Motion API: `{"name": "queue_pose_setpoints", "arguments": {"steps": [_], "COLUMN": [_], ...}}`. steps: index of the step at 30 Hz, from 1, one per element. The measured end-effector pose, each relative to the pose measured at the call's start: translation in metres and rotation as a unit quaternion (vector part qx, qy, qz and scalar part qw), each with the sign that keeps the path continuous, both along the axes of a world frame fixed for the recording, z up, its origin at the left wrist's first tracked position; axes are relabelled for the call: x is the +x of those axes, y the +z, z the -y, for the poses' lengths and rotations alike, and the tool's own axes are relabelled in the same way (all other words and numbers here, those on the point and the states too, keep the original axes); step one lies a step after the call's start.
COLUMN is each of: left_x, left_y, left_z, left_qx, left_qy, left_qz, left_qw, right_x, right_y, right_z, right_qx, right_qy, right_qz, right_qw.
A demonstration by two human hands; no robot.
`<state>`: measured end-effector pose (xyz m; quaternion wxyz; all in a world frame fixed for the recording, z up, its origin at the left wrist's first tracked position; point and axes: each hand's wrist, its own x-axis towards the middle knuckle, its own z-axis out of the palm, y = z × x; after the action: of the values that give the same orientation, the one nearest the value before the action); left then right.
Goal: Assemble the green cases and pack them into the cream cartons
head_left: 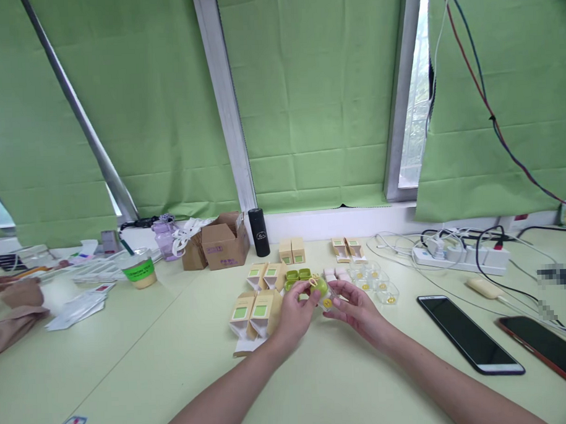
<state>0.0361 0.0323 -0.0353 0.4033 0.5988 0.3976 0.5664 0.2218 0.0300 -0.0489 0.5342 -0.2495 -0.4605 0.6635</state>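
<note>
Over the middle of the table, my left hand [296, 313] pinches a small round green case [319, 287] with a pale loop on it. My right hand [358, 309] has its fingers closed on a clear plastic cover [328, 302] with a yellow sticker. Case and cover meet between the hands; I cannot tell whether they are joined. Just behind lie several green square cases [298, 274] and pale pink pieces [336, 274]. More clear covers [372, 279] with yellow stickers are grouped right of them. Left of my left hand lie open cardboard boxes [266, 309] with green labels.
Further back are small cartons [292, 251], a brown cardboard box [225, 243] and a black bottle [258, 232]. Two phones [468, 335] and a cabled power strip [461, 258] lie right. A drink cup [139, 269] and another person's hand [21, 292] are left.
</note>
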Motion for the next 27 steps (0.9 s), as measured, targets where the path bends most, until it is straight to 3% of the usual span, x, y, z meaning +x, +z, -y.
{"name": "queue_pose_setpoints", "arguments": {"steps": [10, 27], "left_x": [-0.001, -0.002], "left_y": [-0.001, -0.004], "left_z": [0.002, 0.000], "left_qx": [0.006, -0.002], "left_qy": [0.003, 0.017], "left_qz": [-0.038, -0.059], "left_qw": [0.999, 0.998], "right_x": [0.001, -0.003], "right_y": [-0.019, -0.015], "right_z": [-0.015, -0.008], "right_qx": [0.085, 0.116], "right_qy": [-0.018, -0.017], "right_qz": [0.056, 0.072], "right_qw": [0.995, 0.990]}}
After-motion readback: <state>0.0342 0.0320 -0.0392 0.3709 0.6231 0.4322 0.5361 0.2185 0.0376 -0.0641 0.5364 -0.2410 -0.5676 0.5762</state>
